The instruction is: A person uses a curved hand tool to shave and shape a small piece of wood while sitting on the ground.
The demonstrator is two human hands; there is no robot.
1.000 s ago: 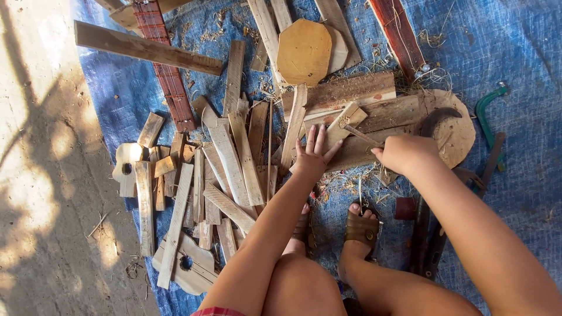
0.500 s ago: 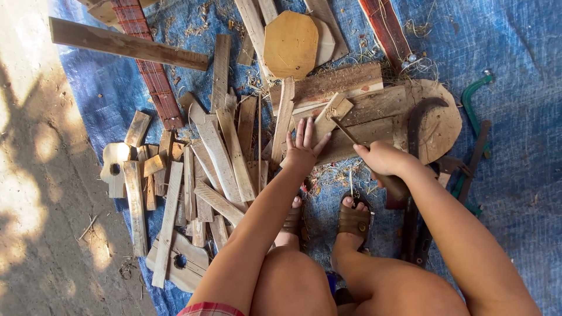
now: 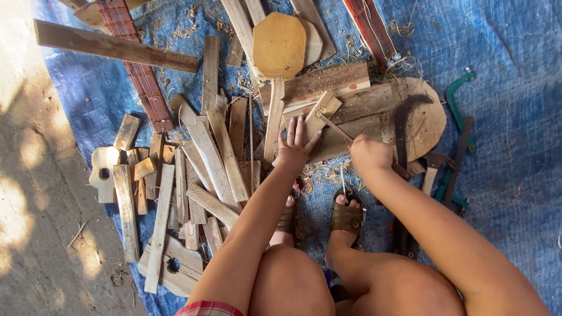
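My left hand (image 3: 294,145) lies flat with its fingers spread on a pale wooden slat (image 3: 273,120), at the edge of a heap of slats (image 3: 211,158). My right hand (image 3: 370,155) is closed around a thin tool (image 3: 333,129). Its narrow end points up-left over a wide plank (image 3: 363,114), and a dark handle sticks out at the lower right. A round wooden board (image 3: 427,120) lies just beyond, with a dark curved blade (image 3: 404,117) on it. My sandalled feet (image 3: 346,215) rest on the blue tarp (image 3: 509,152) below the hands.
An octagonal wooden piece (image 3: 280,44) and long planks (image 3: 114,48) lie at the top. A red slatted strip (image 3: 140,76) runs down the upper left. Green-handled tools (image 3: 455,99) lie at the right. Bare ground (image 3: 35,222) borders the tarp on the left.
My right hand has drawn a little left and toward my feet with the thin tool in it. My left hand stays spread on the slats. The view has shifted slightly.
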